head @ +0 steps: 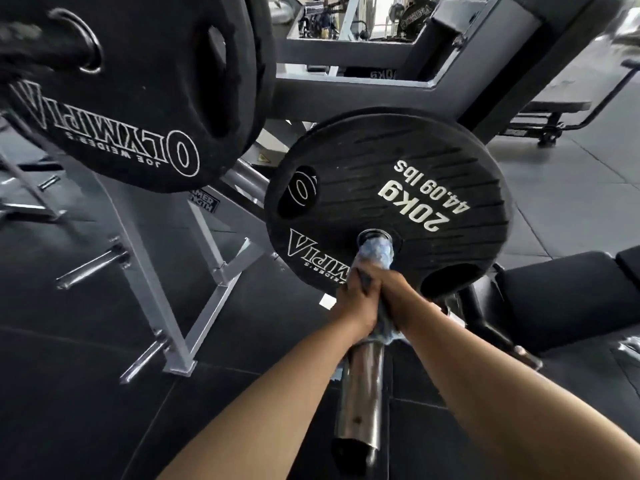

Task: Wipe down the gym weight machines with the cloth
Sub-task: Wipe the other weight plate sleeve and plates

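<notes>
Both your hands are clamped around the pale blue cloth (375, 252), which is wrapped round the chrome steel sleeve bar (362, 393) just below the black rubber 20kg weight plate (408, 188). Your left hand (355, 299) and right hand (394, 294) press together side by side, fingers curled over the cloth. A second black Olympia plate (138, 88) hangs upper left on the grey steel machine frame (346, 95).

Black bench pad (561, 299) at right, dark rubber floor (86, 393) — gym bg blurred.
</notes>
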A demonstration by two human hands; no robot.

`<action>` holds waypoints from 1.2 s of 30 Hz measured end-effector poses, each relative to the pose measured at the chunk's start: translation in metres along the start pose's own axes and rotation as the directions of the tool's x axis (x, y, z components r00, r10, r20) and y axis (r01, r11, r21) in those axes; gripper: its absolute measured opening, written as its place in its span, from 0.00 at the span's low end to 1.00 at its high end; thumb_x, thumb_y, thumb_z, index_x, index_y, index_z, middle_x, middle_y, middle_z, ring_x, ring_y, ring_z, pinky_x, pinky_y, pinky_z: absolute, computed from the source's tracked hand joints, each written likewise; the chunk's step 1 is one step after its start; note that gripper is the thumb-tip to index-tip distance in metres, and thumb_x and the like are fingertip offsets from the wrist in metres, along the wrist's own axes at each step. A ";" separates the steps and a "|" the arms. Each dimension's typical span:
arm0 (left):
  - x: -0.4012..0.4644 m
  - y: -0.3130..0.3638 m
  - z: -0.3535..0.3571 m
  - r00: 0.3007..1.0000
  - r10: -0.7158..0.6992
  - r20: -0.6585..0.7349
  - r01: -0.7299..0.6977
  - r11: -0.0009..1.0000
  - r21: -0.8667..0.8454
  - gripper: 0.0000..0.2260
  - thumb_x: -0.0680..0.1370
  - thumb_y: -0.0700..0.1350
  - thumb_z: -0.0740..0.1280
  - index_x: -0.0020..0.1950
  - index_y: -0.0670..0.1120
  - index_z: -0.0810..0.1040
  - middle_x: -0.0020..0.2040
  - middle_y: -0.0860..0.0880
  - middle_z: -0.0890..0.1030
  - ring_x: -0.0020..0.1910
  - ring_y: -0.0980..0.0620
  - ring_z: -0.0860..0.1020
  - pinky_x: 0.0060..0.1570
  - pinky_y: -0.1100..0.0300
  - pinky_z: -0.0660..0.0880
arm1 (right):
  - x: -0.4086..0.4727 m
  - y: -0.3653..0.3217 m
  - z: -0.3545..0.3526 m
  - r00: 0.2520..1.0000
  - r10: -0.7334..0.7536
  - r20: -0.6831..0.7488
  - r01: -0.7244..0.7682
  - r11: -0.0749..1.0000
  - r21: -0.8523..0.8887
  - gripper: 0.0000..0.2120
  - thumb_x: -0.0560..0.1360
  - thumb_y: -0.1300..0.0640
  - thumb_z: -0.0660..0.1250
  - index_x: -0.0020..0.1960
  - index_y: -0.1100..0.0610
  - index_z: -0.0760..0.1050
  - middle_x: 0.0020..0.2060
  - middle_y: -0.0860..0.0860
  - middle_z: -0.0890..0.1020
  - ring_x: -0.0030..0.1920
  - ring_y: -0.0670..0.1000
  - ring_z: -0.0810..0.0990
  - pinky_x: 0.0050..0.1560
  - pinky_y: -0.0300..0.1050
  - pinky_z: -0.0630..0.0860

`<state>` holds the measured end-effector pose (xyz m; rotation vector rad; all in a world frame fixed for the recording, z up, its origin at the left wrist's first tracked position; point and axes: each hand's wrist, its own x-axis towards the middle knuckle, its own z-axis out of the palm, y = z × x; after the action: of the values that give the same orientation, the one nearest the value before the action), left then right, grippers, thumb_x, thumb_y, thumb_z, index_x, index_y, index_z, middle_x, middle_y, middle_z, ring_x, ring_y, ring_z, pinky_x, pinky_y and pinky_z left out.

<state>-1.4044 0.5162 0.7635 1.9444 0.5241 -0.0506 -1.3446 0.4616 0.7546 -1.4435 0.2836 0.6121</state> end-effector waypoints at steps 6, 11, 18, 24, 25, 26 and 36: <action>-0.075 -0.028 -0.006 0.999 -0.036 0.012 0.034 0.993 0.110 0.25 0.79 0.58 0.56 0.75 0.58 0.53 0.68 0.43 0.71 0.63 0.42 0.73 0.63 0.48 0.70 | -0.063 0.042 -0.005 0.989 0.076 0.130 -0.084 0.995 0.062 0.16 0.73 0.50 0.69 0.51 0.62 0.75 0.34 0.55 0.79 0.33 0.53 0.78 0.30 0.38 0.74; -0.135 -0.029 -0.008 0.998 -0.051 -0.041 0.057 0.984 0.166 0.25 0.80 0.57 0.53 0.76 0.57 0.52 0.70 0.47 0.70 0.66 0.46 0.71 0.57 0.62 0.66 | -0.105 0.070 -0.009 0.972 0.102 0.210 -0.122 0.989 0.085 0.19 0.73 0.49 0.70 0.56 0.62 0.75 0.43 0.58 0.82 0.40 0.55 0.81 0.39 0.44 0.77; -0.174 -0.041 -0.001 0.933 -0.285 -0.218 0.326 0.927 0.186 0.27 0.78 0.63 0.52 0.68 0.46 0.67 0.62 0.44 0.76 0.59 0.45 0.75 0.58 0.53 0.71 | -0.121 0.091 -0.008 0.948 0.189 0.256 -0.152 0.976 -0.158 0.30 0.71 0.37 0.67 0.59 0.61 0.73 0.45 0.57 0.83 0.42 0.56 0.83 0.48 0.51 0.80; -0.194 -0.031 -0.002 0.918 -0.362 -0.164 0.390 0.899 0.198 0.28 0.77 0.64 0.56 0.61 0.43 0.77 0.55 0.44 0.81 0.52 0.47 0.79 0.56 0.56 0.73 | -0.134 0.083 -0.028 0.949 0.100 0.300 0.103 0.800 -0.591 0.26 0.76 0.37 0.58 0.54 0.60 0.71 0.31 0.53 0.70 0.28 0.50 0.68 0.27 0.41 0.64; -0.195 -0.030 -0.005 0.921 -0.356 -0.160 0.390 0.852 0.348 0.26 0.79 0.60 0.56 0.62 0.41 0.75 0.57 0.42 0.79 0.55 0.45 0.78 0.56 0.57 0.71 | -0.137 0.084 -0.032 0.941 0.081 0.328 0.155 0.759 -0.633 0.23 0.76 0.38 0.58 0.51 0.59 0.71 0.31 0.52 0.70 0.27 0.50 0.68 0.25 0.40 0.63; -0.195 -0.023 -0.008 0.927 -0.340 -0.157 0.370 0.773 0.515 0.23 0.81 0.56 0.54 0.62 0.39 0.74 0.59 0.40 0.78 0.58 0.44 0.76 0.56 0.57 0.70 | -0.138 0.079 -0.038 0.930 0.064 0.363 0.204 0.731 -0.652 0.19 0.77 0.40 0.59 0.48 0.58 0.70 0.31 0.52 0.71 0.26 0.49 0.69 0.23 0.38 0.64; -0.169 0.123 -0.039 0.940 0.206 -0.270 -0.006 0.806 0.592 0.16 0.80 0.53 0.60 0.41 0.41 0.72 0.32 0.49 0.70 0.32 0.53 0.68 0.31 0.61 0.61 | -0.152 -0.051 -0.080 0.857 -0.307 0.414 0.454 0.830 -0.325 0.12 0.76 0.56 0.66 0.35 0.54 0.71 0.25 0.49 0.73 0.19 0.45 0.69 0.20 0.37 0.65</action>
<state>-1.5175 0.4526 0.9314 2.6157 0.6662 0.2104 -1.4260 0.3501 0.8682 -1.7020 -0.4443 0.5955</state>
